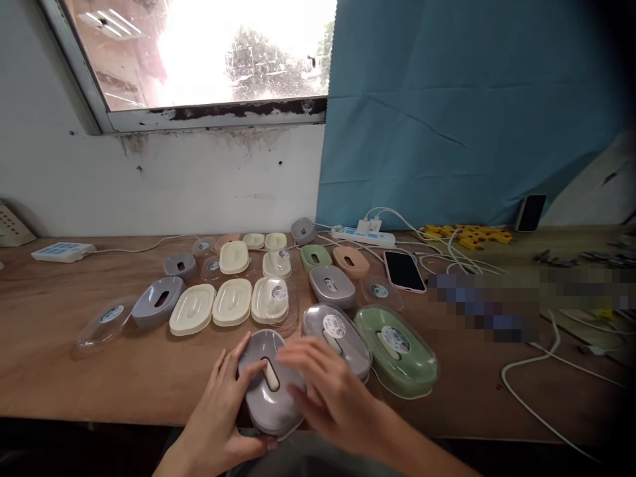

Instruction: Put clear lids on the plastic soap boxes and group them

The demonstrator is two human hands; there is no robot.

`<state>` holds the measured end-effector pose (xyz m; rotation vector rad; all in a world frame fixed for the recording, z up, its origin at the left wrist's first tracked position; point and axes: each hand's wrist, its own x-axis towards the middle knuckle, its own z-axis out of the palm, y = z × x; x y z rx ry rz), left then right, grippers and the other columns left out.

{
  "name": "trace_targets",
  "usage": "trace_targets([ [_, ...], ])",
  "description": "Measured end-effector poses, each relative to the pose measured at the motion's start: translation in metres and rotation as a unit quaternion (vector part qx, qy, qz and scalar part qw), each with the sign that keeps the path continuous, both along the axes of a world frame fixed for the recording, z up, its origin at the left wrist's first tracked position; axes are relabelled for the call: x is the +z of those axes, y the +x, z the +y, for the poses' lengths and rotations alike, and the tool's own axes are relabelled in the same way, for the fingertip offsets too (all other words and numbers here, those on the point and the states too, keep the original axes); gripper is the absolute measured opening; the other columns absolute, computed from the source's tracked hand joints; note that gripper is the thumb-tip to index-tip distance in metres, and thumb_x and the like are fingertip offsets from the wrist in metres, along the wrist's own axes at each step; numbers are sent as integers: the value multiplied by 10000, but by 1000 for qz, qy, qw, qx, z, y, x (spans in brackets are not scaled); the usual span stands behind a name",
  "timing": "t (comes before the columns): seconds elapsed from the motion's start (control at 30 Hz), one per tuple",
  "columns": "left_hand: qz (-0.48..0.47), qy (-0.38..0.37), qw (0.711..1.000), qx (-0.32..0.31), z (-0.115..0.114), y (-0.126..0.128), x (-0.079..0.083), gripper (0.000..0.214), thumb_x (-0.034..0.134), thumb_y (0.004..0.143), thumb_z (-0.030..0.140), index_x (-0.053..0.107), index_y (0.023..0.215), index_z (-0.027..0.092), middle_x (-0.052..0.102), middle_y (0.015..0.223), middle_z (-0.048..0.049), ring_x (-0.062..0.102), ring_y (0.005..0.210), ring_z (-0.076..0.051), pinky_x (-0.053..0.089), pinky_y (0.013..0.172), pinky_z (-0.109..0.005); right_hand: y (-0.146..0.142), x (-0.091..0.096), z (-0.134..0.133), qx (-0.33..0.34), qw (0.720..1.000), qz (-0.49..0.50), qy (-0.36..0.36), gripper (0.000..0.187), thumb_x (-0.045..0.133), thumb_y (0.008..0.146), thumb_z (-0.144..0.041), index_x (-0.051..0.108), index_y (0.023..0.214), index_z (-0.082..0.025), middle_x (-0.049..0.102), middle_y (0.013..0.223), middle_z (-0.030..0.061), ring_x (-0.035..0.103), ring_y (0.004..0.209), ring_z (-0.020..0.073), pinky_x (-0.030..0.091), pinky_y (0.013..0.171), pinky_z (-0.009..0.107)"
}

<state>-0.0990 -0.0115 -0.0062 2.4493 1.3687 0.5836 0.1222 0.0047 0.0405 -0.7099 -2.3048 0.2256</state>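
A grey oval plastic container [271, 404] with a lid is tilted near the table's front edge. In the slot of its lid sits a cream-coloured handle piece [271, 375]. My left hand [226, 404] grips the container from the left, its index finger on the cream piece and its thumb at the near end. Over the right side of the lid is my right hand [330, 384], slightly blurred, fingers stretched out and apart from the thumb. Whether it touches the lid I cannot tell. Just beyond lie a grey container [342, 344] and a green container [397, 361], both under clear covers with round labels.
Several cream lids [193, 309] and grey bases, a clear cover [105, 324], a green lid [316, 257] and an orange one [350, 262] spread over the wooden table [59, 371]. A phone [405, 271], a power strip [362, 236], white cables and yellow parts [467, 235] lie right.
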Motion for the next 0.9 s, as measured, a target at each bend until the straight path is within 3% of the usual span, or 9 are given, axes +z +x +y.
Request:
trace_targets([
  [0.07,15,3,1000,3,0,1,2,808,755,592,320,357,1294,299,90,1512,-134,170,1359,-384,238,1031,-640,-6,15,27,-71,996,-51,-4,315,461,876,-179,497,1184,-124,575,1171,136,499,1124,224,439,940,387],
  [0.13,25,8,1000,6,0,1,3,809,769,577,348,379,1283,291,110,1512,-140,188,1355,-386,249,1027,-636,-15,22,57,-133,978,-160,-8,517,579,809,-185,431,1299,-122,448,1328,201,399,1242,331,400,963,487],
  [0.23,30,17,999,7,0,2,3,906,778,569,350,306,1341,289,114,1514,-151,179,1364,-378,232,1040,-632,-28,19,92,-149,947,-278,-58,814,728,684,-191,336,1395,-245,270,1449,219,253,1291,495,336,926,637],
  [0.3,16,20,999,19,-1,2,2,1022,777,578,325,169,1400,285,89,1515,-171,157,1375,-365,235,1044,-625,-32,12,104,-136,941,-298,-87,798,741,678,-195,368,1375,-306,290,1439,211,313,1247,520,366,869,647],
  [0.37,-13,21,999,40,-2,3,0,1111,778,579,287,52,1420,275,62,1514,-195,145,1381,-358,256,1042,-615,-33,8,108,-130,945,-286,-92,691,702,719,-182,422,1339,-304,379,1380,202,443,1169,469,433,818,576],
  [0.47,-53,14,997,57,-3,3,-3,1156,781,572,237,-7,1418,274,49,1512,-206,138,1384,-351,266,1048,-602,-29,10,107,-132,956,-246,-87,577,624,771,-147,445,1308,-258,497,1266,159,577,1022,323,486,774,425],
  [0.6,-63,9,997,45,-3,1,-5,1213,790,575,298,-79,1421,281,39,1514,-199,117,1384,-366,272,1047,-606,-25,19,96,-144,970,-181,-74,511,524,834,-160,377,1322,-197,511,1267,128,595,983,215,495,776,322],
  [0.73,-82,11,996,46,-2,-1,-6,1311,802,561,353,-201,1403,284,14,1512,-214,125,1376,-385,280,1034,-620,-26,13,66,-130,982,-135,-21,457,435,843,-100,413,1295,-159,501,1308,135,555,1097,211,485,864,340],
  [0.9,-96,6,994,60,-1,-2,-12,1344,796,559,437,-252,1384,272,-73,1511,-210,19,1389,-363,255,1055,-607,-27,-8,19,-23,970,-176,166,430,447,825,-98,516,1243,-170,559,1274,130,541,1140,284,485,895,461],
])
